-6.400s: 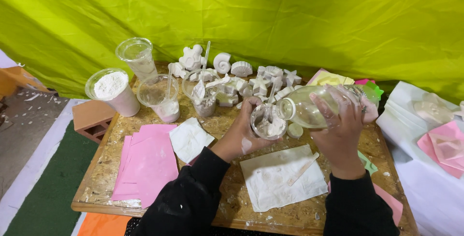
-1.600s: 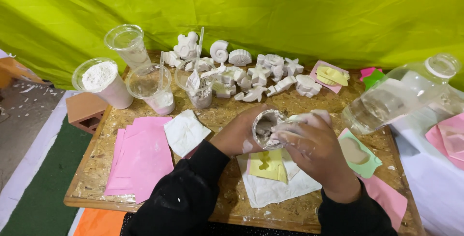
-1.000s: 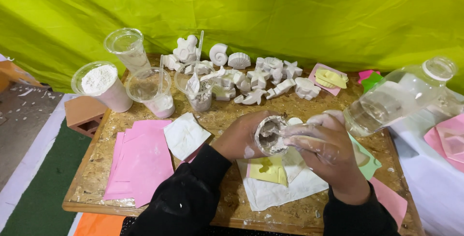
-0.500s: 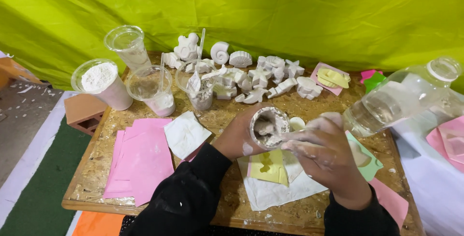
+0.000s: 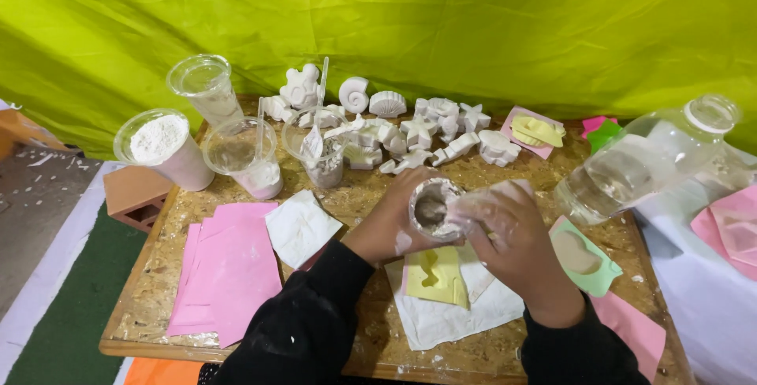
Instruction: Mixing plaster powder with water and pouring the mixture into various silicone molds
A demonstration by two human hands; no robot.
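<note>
The left hand (image 5: 390, 223) grips a plaster-caked cup (image 5: 432, 208) above the yellow mould (image 5: 434, 275); the right hand (image 5: 512, 235), open half a second ago, now closes its powdery fingers (image 5: 473, 208) over the cup's rim, seemingly working the mix inside

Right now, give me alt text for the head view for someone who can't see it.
The left hand holds a plaster-crusted cup while the right hand reaches into it, above a yellow mould on white paper. White plaster casts, cups and a clear bottle surround them.
</note>
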